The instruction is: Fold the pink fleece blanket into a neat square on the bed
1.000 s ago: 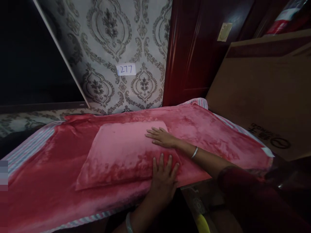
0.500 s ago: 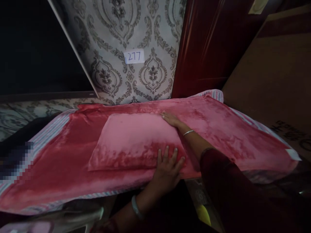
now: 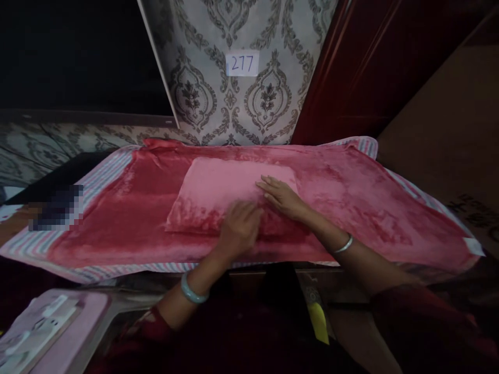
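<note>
The rectangular pink plush pillow (image 3: 206, 184) is lying flat mid-blanket, apparently already placed. The red-pink plush blanket with striped border (image 3: 95, 218) is spreading beneath; its edge is bunching at the pillow's 10 o'clock, perhaps leaving some smoothing. Your right hand (image 3: 284, 200) is lying palm-down at 3 o'clock, fingers extending straight. Your left hand (image 3: 239, 226) is blurring at 5 o'clock, fingers seemingly bending; you are leaving its grip undeterminable.

Patterned wallpaper (image 3: 268, 98) meets dark red panelling (image 3: 358, 67); black screen (image 3: 78, 57) at left; dim light
</note>
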The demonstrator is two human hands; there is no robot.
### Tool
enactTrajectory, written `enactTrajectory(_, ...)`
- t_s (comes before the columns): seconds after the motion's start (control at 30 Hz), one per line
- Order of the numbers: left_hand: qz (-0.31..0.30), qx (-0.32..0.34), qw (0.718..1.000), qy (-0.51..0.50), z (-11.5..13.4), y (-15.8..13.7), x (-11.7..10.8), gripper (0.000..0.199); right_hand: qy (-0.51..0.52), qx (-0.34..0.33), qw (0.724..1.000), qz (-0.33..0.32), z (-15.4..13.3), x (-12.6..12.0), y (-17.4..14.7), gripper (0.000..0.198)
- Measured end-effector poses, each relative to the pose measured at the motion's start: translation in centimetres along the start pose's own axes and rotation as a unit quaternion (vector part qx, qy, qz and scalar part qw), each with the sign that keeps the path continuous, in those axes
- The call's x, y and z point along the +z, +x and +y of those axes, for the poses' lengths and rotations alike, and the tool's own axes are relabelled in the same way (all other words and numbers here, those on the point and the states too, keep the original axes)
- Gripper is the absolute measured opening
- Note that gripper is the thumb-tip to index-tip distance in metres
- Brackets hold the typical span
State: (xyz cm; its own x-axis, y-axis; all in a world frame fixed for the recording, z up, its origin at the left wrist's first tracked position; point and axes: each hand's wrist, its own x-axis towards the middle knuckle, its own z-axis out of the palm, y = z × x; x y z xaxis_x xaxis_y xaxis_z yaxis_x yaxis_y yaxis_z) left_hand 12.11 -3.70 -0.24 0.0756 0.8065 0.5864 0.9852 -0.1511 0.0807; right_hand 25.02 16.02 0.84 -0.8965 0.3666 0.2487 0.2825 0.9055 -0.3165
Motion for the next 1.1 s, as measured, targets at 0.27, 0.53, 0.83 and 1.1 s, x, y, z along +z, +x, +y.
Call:
enactTrajectory(0.27, -0.162, -0.231, 0.949, 0.140, -8.8, -1.9, -3.0, 0.068, -0.088, 0.068, 0.994, -0.014, -4.9, 3.9, -1.3, 0.064)
enactTrajectory(0.53, -0.172, -0.236, 0.945, 0.147, -9.1, -3.1, -1.5, 0.070, -0.100, 0.078, 0.992, -0.023, -4.8, 4.7, -1.6, 0.063)
enactTrajectory(0.83, -0.166, -0.228, 0.948, 0.148, -9.7, -3.8, -3.8, 0.068, -0.055, 0.075, 0.995, -0.037, -4.1, 3.2, -2.1, 0.060)
enactTrajectory(1.1, -0.146, -0.253, 0.950, 0.107, -12.5, -7.6, -4.1, 0.068, -0.100, 0.094, 0.990, 0.032, -1.3, 3.7, -7.2, 0.057)
